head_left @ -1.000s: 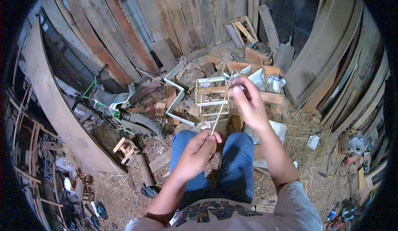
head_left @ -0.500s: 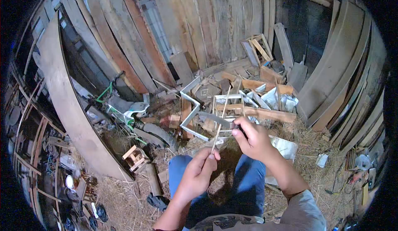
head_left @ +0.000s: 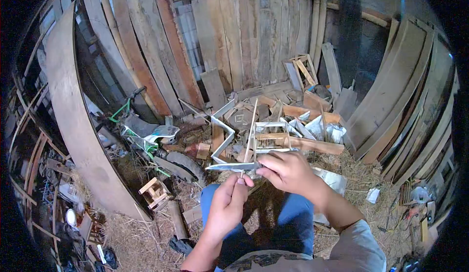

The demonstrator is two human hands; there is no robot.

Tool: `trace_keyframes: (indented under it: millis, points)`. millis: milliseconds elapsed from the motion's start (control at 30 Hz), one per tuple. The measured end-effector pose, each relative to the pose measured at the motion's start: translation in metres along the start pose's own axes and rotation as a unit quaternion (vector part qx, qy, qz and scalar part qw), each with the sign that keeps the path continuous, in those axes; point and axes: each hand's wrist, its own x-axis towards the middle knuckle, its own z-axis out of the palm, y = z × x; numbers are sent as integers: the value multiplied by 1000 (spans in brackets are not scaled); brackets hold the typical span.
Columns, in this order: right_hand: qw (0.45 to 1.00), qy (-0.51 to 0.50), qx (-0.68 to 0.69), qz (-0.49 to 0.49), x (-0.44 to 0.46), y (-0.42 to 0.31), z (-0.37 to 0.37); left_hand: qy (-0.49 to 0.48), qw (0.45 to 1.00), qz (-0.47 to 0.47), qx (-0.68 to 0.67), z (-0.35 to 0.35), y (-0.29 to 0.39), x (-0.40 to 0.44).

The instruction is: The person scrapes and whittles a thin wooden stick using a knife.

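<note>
My right hand [head_left: 289,172] is closed round the handle of a knife [head_left: 228,166], whose blade points left and lies nearly level. The blade crosses the lower part of a thin wooden stick [head_left: 252,130], just above the fingers of my left hand [head_left: 227,201]. That hand pinches the stick at its lower end, and the stick rises away from me, leaning slightly right. Most of the knife handle is hidden in my right fist. Both hands are above my knees, which are in blue trousers [head_left: 296,218].
White-edged frames [head_left: 225,134] and scrap wood [head_left: 315,146] lie ahead. A green-and-white motorbike-like object [head_left: 146,130] is at left, beside a tall leaning board [head_left: 93,125]. Boards [head_left: 391,86] lean at right. A small wooden frame [head_left: 155,194] stands on the straw-covered floor [head_left: 132,233].
The knife has moved down and left along the stick, its blade swinging to nearly level, close above my left fingers. The stick stands more upright, and the view has tilted up slightly.
</note>
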Motion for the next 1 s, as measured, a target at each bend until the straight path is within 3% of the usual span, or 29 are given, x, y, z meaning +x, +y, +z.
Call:
trace_keyframes:
  millis: [100, 333, 433, 533, 667, 767, 867, 933, 1000]
  points:
    - [999, -14, -40, -3, 6, -5, -7, -25, 999, 23, -17, -9, 6, 4]
    - [983, -132, -127, 33, 11, -25, -31, -83, 989, -28, -121, -10, 6, 8]
    - [986, -56, -148, 61, 13, -20, -36, -71, 993, 5, -95, -2, 1, 10]
    - [971, -129, -198, 31, 7, -36, -47, -73, 993, 11, -91, 0, 3, 7]
    - [976, -69, -183, 96, 2, -22, -59, -149, 973, -50, -171, 5, 16, -1]
    - [983, -62, -162, 52, -6, -29, -61, -210, 933, -138, -257, 6, 19, 1]
    - [985, -77, -157, 4, -15, -20, -65, -228, 922, -148, -275, 9, 20, -5]
    - [982, -28, -165, 85, -8, -9, -74, -225, 924, -152, -269, 14, 21, -12]
    - [990, -68, -127, 9, -14, -26, -70, -224, 928, -142, -262, 18, 24, -13]
